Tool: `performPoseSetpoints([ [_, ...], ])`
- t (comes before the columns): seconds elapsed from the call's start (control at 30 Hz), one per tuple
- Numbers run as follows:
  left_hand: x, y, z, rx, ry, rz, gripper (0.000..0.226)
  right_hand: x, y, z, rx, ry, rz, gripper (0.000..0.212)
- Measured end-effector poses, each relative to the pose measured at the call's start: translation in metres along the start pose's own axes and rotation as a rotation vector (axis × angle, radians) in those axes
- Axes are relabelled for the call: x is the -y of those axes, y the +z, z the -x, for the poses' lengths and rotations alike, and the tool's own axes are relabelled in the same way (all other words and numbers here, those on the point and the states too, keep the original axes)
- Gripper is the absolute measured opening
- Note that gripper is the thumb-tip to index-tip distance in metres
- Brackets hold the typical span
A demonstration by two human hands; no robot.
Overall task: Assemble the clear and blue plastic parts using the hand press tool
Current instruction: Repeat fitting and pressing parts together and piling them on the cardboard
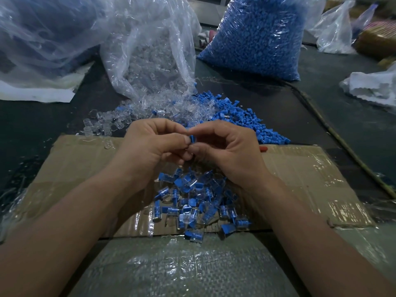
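Note:
My left hand (154,144) and my right hand (227,146) meet fingertip to fingertip above the cardboard sheet (300,179). Between them they pinch a small blue part (192,138); any clear part there is mostly hidden by the fingers. Below the hands lies a pile of joined clear-and-blue pieces (197,200). Beyond the hands, loose clear parts (120,123) spread to the left and loose blue parts (252,121) to the right. No press tool is in view.
An open bag of clear parts (150,56) lies behind the piles, and a full bag of blue parts (257,37) stands at the back right. More plastic bags sit at the far left and right. A red-tipped object (263,148) pokes out beside my right hand.

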State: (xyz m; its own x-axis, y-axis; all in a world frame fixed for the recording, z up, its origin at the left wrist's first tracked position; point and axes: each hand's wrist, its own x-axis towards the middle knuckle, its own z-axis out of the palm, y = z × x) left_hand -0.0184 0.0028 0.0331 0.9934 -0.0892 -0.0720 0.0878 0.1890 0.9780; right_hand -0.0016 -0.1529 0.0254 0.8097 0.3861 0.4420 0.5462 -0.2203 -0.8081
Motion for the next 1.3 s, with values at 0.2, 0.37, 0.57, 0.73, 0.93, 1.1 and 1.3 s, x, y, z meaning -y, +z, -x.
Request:
performPoseSetpoints([
  [0.2,-0.003,-0.001,0.000,0.019,-0.083,0.073,0.018,-0.006,0.000,-0.001,-0.076,-0.135,0.148,0.034],
  [0.37,-0.003,-0.001,0.000,0.046,-0.122,0.119,0.021,-0.007,-0.002,-0.001,-0.100,-0.154,0.209,0.026],
  [0.57,-0.002,-0.001,-0.001,0.050,-0.136,0.107,0.022,-0.006,-0.004,-0.001,-0.077,-0.172,0.278,0.022],
  [0.73,-0.001,-0.002,-0.002,0.052,-0.149,0.061,0.019,-0.004,-0.003,0.000,-0.056,-0.186,0.280,0.022],
  [0.93,0.001,-0.003,-0.003,0.064,-0.148,0.006,0.018,-0.003,-0.003,0.001,-0.018,-0.185,0.314,0.023],
  [1.1,0.002,-0.006,-0.006,0.010,-0.120,0.017,0.017,0.001,-0.017,-0.001,0.045,-0.030,0.428,0.019],
  [1.3,0.000,-0.015,-0.010,-0.062,-0.052,0.084,0.015,-0.011,-0.064,-0.004,0.158,0.392,0.539,0.014],
])
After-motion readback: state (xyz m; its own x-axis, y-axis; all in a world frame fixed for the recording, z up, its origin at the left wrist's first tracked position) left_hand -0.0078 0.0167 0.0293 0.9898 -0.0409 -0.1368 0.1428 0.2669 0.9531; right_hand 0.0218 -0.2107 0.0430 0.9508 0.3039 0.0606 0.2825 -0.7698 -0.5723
